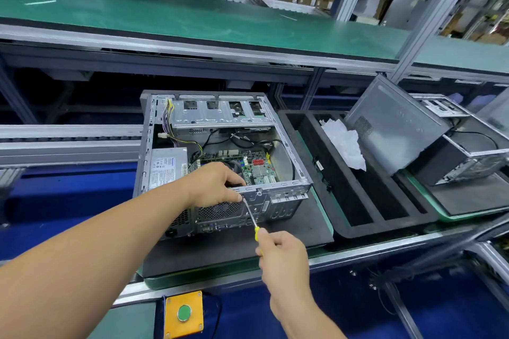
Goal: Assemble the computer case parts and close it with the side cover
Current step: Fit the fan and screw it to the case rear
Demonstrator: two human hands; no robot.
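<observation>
Computer case [220, 151] lies on its side with the open side up, on a dark foam mat [300, 231] that sits on the green-edged table [319, 252], near the table's front edge. Inside it show the motherboard [254, 168], a grey power supply [166, 166] at the left, a bundle of yellow and purple wires [168, 118] and the metal drive cage [220, 113] along the far side. The rear panel with its round fan grille [219, 210] faces the person.

Left hand [213, 186] rests on the case's near top rim, fingers curled over the edge and thumb pressed by the tip of a screwdriver [252, 217]. Right hand [283, 256] has a closed grip round the screwdriver's yellow handle, the shaft slanting up and left to the rim of the rear panel; whether a screw sits under the tip cannot be told.

Right of the case a black foam tray [355, 217] with long slots holds a crumpled white sheet [345, 146]. Beyond it a grey side cover [394, 126] leans tilted against a second open case [462, 151] near the table's right end. At the front edge below, a yellow box with a green push button [184, 313] is mounted
</observation>
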